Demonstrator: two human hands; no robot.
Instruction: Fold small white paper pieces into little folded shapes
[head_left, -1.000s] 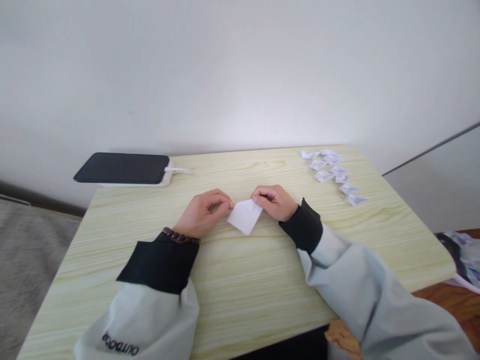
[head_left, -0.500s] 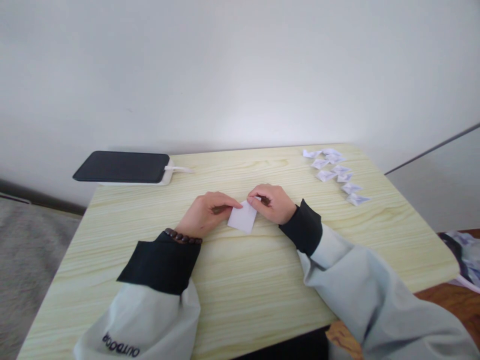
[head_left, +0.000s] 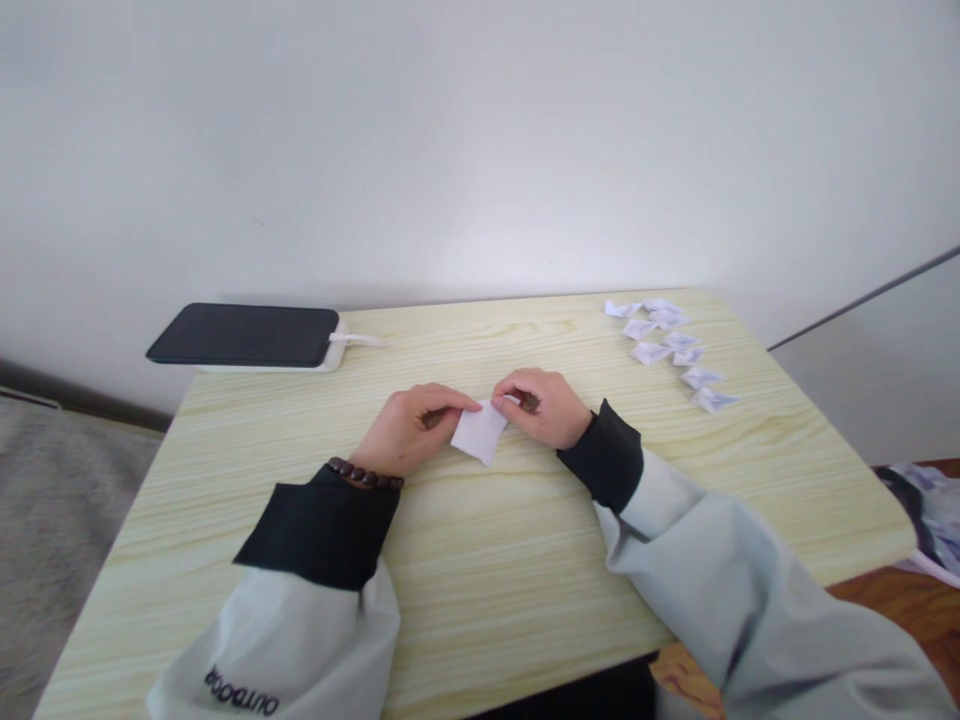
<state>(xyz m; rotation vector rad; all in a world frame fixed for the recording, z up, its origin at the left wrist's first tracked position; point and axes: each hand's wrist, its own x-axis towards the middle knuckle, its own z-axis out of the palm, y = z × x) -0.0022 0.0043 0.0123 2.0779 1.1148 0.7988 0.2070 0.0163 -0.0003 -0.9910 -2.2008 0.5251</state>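
Between my two hands is a small white piece of paper (head_left: 478,434), roughly square, just above or on the table. My left hand (head_left: 416,425) pinches its upper left edge between thumb and forefinger. At the upper right corner, my right hand (head_left: 546,406) grips the paper with thumb and bent fingers. A dark beaded bracelet (head_left: 365,474) circles my left wrist. Several small folded white paper shapes (head_left: 649,351) lie in a loose cluster at the table's back right, beyond my right hand.
A black-screened phone (head_left: 247,335) rests on a white block at the back left, with a white cable (head_left: 364,340) beside it. The pale wood-grain table (head_left: 480,560) meets a white wall (head_left: 480,150). A bag-like bundle (head_left: 930,510) is at the far right, below table height.
The paper has turned slightly, its lower edge shifting a little to the left. Both hands keep their pinch and have barely moved.
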